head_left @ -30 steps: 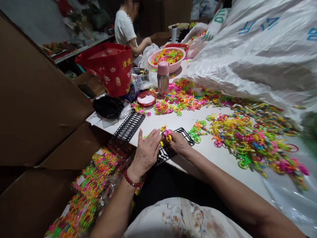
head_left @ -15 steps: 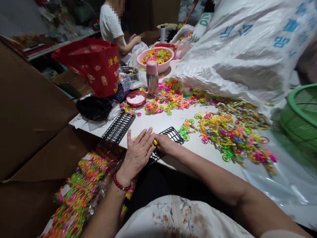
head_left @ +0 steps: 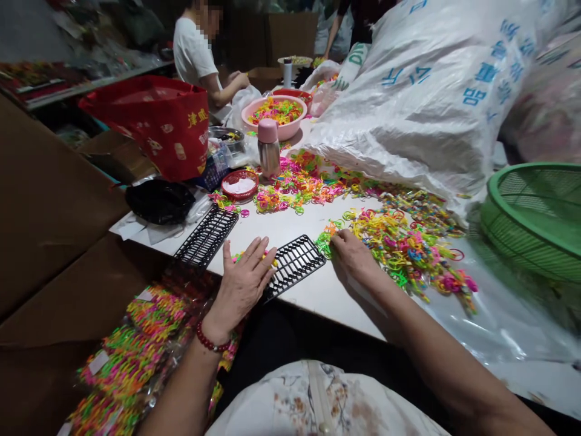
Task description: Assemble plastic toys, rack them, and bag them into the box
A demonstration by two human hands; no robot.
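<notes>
My left hand (head_left: 246,274) lies flat, fingers spread, over the left end of a black plastic grid rack (head_left: 297,261). Small colourful plastic pieces (head_left: 236,257) peek out from under its fingers. My right hand (head_left: 355,255) is at the left edge of a heap of bright ring-headed plastic pieces (head_left: 390,236). Its fingertips are pinched together against some green pieces (head_left: 324,241); whether one is between them is hidden. A second black grid rack (head_left: 206,235) rests at the table's left edge, beyond my left hand.
A steel flask with a pink lid (head_left: 269,151) stands behind more loose pieces, beside a red basket (head_left: 240,183). White woven sacks (head_left: 399,103) fill the back right. A green mesh basket (head_left: 531,224) is at right. Bagged pieces (head_left: 131,357) hang lower left. Another person (head_left: 195,57) sits beyond.
My right hand has moved right, from beside my left hand over the rack to the green pieces at the heap. My left hand stays spread over the rack. The view has shifted slightly right.
</notes>
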